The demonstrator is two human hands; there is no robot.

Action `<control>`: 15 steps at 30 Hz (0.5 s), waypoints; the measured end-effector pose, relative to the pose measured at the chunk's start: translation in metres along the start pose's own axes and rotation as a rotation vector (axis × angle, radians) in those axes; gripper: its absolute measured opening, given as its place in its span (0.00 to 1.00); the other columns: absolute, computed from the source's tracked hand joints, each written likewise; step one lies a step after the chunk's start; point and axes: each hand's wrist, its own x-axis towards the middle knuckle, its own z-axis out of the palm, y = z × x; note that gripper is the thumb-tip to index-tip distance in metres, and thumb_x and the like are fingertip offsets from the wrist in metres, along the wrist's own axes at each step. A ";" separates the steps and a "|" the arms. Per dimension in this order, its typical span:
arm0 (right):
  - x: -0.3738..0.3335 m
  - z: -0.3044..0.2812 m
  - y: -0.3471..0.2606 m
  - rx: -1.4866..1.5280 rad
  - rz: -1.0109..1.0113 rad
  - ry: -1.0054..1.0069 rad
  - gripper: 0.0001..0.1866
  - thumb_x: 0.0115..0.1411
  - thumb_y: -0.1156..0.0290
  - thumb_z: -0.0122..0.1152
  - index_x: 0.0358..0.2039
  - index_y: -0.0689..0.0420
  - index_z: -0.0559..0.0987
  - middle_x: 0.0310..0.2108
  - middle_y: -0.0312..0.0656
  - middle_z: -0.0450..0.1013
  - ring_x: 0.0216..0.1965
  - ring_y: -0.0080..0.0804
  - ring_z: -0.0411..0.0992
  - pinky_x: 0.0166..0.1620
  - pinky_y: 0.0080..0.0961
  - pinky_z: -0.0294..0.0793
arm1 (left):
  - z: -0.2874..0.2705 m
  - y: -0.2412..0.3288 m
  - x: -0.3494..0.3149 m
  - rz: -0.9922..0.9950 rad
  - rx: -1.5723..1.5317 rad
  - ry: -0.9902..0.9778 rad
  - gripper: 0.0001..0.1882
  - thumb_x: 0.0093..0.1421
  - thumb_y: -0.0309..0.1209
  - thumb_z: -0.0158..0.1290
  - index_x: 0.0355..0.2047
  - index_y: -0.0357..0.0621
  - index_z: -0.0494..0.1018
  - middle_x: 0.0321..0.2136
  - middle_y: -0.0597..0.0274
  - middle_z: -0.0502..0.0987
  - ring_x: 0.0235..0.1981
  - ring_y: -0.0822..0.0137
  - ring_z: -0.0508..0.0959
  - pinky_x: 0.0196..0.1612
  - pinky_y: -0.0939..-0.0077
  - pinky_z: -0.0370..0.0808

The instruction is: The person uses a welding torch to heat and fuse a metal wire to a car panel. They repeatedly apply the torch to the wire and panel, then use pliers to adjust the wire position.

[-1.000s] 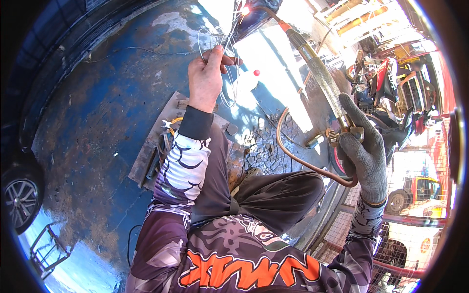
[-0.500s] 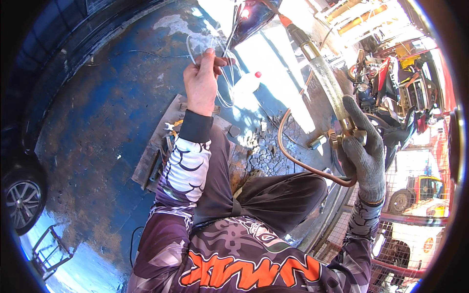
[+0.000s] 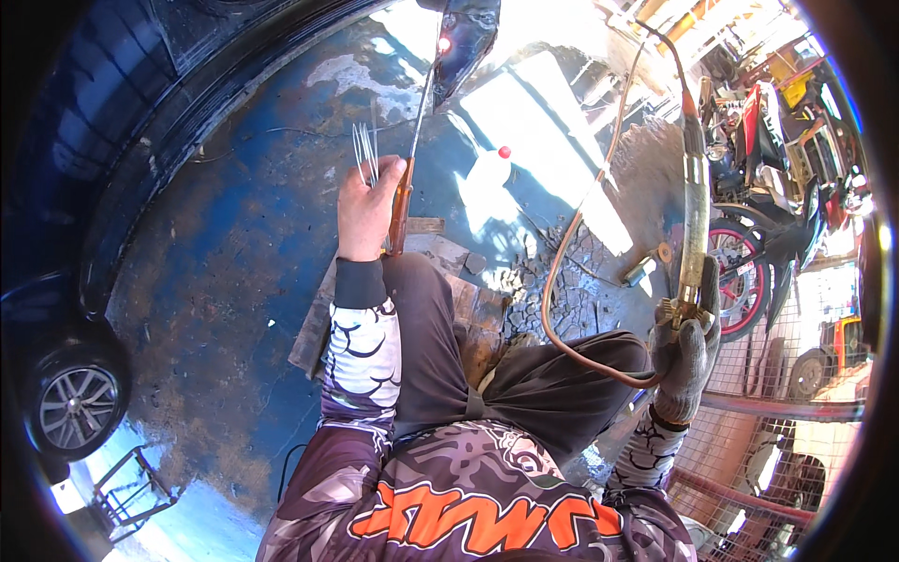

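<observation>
The left hand (image 3: 367, 208) is closed around a thin rod (image 3: 419, 131) and a bundle of spare wires (image 3: 364, 155); the rod's tip glows against a dark metal part (image 3: 468, 33) overhead. The gloved right hand (image 3: 686, 348) grips a torch (image 3: 694, 201), its hose (image 3: 571, 281) looping over the knee. A white bottle (image 3: 487, 173), probably plastic, lies on the blue floor (image 3: 215, 262).

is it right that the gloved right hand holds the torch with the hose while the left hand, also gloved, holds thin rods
Not quite: the left hand is bare, not gloved, as the head view shows. The rest stands: the gloved right hand holds the torch with the hose, and the left holds thin rods.
</observation>
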 end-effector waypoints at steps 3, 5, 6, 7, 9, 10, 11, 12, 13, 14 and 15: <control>-0.012 -0.026 0.017 0.092 0.059 0.093 0.45 0.66 0.62 0.68 0.77 0.54 0.54 0.47 0.46 0.78 0.35 0.22 0.77 0.30 0.16 0.76 | -0.003 -0.006 -0.002 -0.290 0.035 -0.225 0.23 0.65 0.50 0.64 0.44 0.41 0.85 0.33 0.67 0.82 0.33 0.76 0.78 0.39 0.79 0.73; -0.019 -0.037 0.033 0.136 0.101 0.216 0.41 0.69 0.62 0.65 0.77 0.49 0.55 0.41 0.44 0.79 0.30 0.21 0.75 0.24 0.15 0.71 | -0.003 -0.006 -0.004 -0.259 0.047 -0.275 0.22 0.66 0.49 0.63 0.45 0.42 0.85 0.32 0.69 0.80 0.32 0.77 0.77 0.37 0.79 0.73; -0.022 -0.042 0.040 0.146 0.107 0.209 0.41 0.70 0.62 0.64 0.77 0.49 0.55 0.41 0.44 0.79 0.30 0.20 0.74 0.24 0.15 0.71 | -0.002 -0.005 -0.006 -0.262 0.068 -0.298 0.21 0.67 0.48 0.62 0.46 0.42 0.85 0.31 0.70 0.79 0.31 0.78 0.77 0.36 0.80 0.72; -0.024 -0.047 0.047 0.149 0.108 0.189 0.40 0.70 0.61 0.63 0.77 0.49 0.55 0.41 0.44 0.79 0.29 0.20 0.73 0.24 0.15 0.70 | 0.000 -0.005 -0.007 -0.255 0.029 -0.290 0.21 0.67 0.47 0.62 0.46 0.42 0.84 0.30 0.71 0.78 0.30 0.78 0.76 0.34 0.80 0.72; -0.023 -0.055 0.063 0.136 0.104 0.267 0.38 0.72 0.60 0.61 0.77 0.49 0.55 0.41 0.44 0.79 0.26 0.18 0.71 0.23 0.14 0.68 | 0.004 -0.003 -0.010 -0.248 -0.028 -0.272 0.20 0.68 0.46 0.62 0.47 0.42 0.84 0.28 0.72 0.75 0.28 0.80 0.74 0.32 0.81 0.71; -0.022 -0.058 0.071 0.159 0.090 0.268 0.37 0.72 0.60 0.59 0.77 0.49 0.55 0.40 0.44 0.79 0.25 0.17 0.69 0.22 0.14 0.67 | 0.006 -0.003 -0.012 -0.242 -0.011 -0.252 0.20 0.68 0.45 0.61 0.47 0.41 0.84 0.28 0.72 0.75 0.27 0.79 0.74 0.32 0.81 0.71; -0.021 -0.062 0.074 0.169 0.101 0.240 0.37 0.73 0.60 0.58 0.77 0.48 0.55 0.40 0.44 0.79 0.24 0.17 0.69 0.22 0.14 0.67 | 0.007 -0.002 -0.013 -0.224 0.007 -0.236 0.19 0.68 0.45 0.61 0.47 0.41 0.84 0.28 0.72 0.75 0.27 0.79 0.74 0.31 0.81 0.71; -0.021 -0.065 0.078 0.202 0.087 0.182 0.37 0.73 0.60 0.57 0.77 0.48 0.55 0.40 0.44 0.78 0.23 0.17 0.68 0.21 0.14 0.66 | 0.008 -0.002 -0.014 -0.192 0.015 -0.224 0.19 0.68 0.44 0.61 0.47 0.41 0.84 0.28 0.72 0.75 0.26 0.79 0.74 0.31 0.81 0.71; -0.019 -0.069 0.081 0.292 0.080 0.134 0.36 0.75 0.59 0.55 0.77 0.48 0.54 0.41 0.46 0.78 0.21 0.16 0.66 0.19 0.15 0.64 | 0.009 -0.002 -0.013 -0.194 0.020 -0.218 0.19 0.68 0.45 0.61 0.47 0.41 0.84 0.26 0.73 0.74 0.26 0.79 0.74 0.30 0.80 0.71; -0.018 -0.071 0.084 0.315 0.116 0.187 0.35 0.75 0.59 0.54 0.77 0.47 0.54 0.42 0.46 0.78 0.20 0.16 0.66 0.18 0.15 0.64 | 0.009 -0.001 -0.013 -0.178 0.014 -0.217 0.20 0.68 0.46 0.62 0.47 0.41 0.84 0.25 0.73 0.74 0.25 0.79 0.74 0.30 0.79 0.71; -0.017 -0.073 0.086 0.369 0.110 0.202 0.35 0.75 0.59 0.54 0.77 0.47 0.54 0.42 0.46 0.78 0.20 0.16 0.65 0.17 0.14 0.63 | 0.009 -0.001 -0.012 -0.182 0.016 -0.212 0.21 0.67 0.47 0.62 0.47 0.42 0.84 0.23 0.73 0.73 0.24 0.79 0.74 0.29 0.79 0.71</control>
